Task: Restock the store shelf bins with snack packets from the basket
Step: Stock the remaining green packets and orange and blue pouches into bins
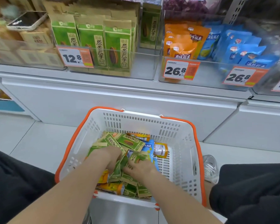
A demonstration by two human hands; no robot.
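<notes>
Down in the orange-rimmed basket (199, 143), heaped with green seed packets (129, 142) yet to shelve, the left hand (109, 156) digs with fingers hidden, grip unclear, and the right hand (141, 170) lies spread-fingered on one, beneath part-filled shelf bins (144, 62).

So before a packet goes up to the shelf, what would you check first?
1. Hands at the stock: left hand and right hand both in the basket, on green packets: ok.
2. Grip on one packet: left fingers buried: cannot tell.
3. Room in the green bin: gap at its right side: ok.
4. Bins for other kinds: orange packets and blue packets mark theirs: ok.
</notes>
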